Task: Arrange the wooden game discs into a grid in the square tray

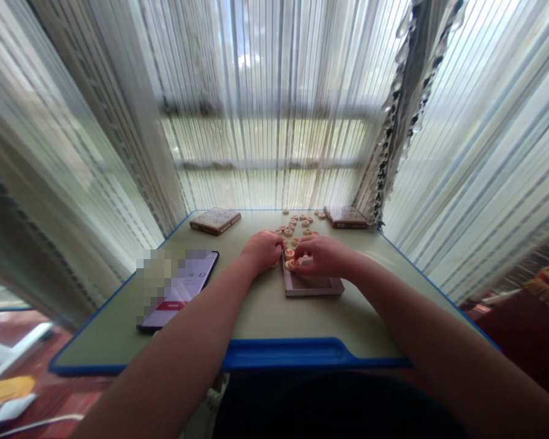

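Presently, the right hand touches a xiangqi piece at the tray below, grip unclear. Beside it, the left hand curls, contents hidden.

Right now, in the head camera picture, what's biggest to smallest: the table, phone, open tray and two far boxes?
1. Table
2. Phone
3. Open tray
4. Left far box and right far box: too alike to rank.

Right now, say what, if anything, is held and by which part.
Right hand: fingers at the edge of a round piece, grip unclear. Left hand: cannot tell.
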### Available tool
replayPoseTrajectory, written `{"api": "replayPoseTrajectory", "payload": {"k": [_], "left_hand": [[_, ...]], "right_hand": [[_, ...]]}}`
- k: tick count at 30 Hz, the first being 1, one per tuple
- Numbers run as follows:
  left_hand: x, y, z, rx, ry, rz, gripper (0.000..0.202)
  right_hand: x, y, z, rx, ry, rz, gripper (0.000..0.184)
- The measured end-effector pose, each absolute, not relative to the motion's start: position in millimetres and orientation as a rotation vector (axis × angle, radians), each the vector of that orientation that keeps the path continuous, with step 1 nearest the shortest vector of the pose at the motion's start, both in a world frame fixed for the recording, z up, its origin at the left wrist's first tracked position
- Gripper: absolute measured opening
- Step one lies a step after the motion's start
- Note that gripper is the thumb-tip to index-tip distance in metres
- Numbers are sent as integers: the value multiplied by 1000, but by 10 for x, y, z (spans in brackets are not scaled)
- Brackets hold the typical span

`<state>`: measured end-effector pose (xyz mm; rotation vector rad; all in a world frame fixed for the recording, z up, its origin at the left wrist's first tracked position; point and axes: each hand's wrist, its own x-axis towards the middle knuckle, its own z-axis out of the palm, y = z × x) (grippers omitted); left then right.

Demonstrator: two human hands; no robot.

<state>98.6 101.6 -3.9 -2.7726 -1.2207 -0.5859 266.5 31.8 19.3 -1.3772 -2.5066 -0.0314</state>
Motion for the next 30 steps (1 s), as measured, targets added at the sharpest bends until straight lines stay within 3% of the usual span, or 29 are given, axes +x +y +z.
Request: {"api": "replayPoseTrajectory", "payload": {"k": [13, 30], "left_hand": [[981, 1015, -44, -2759, -1231, -546, 30], [979, 1012, -17, -2743, -1252, -495, 30]], "right_hand": [[2662, 333, 141, -1319, -2496, -147, 25], [2663, 405, 78, -1119, -2496, 56, 16]]}}
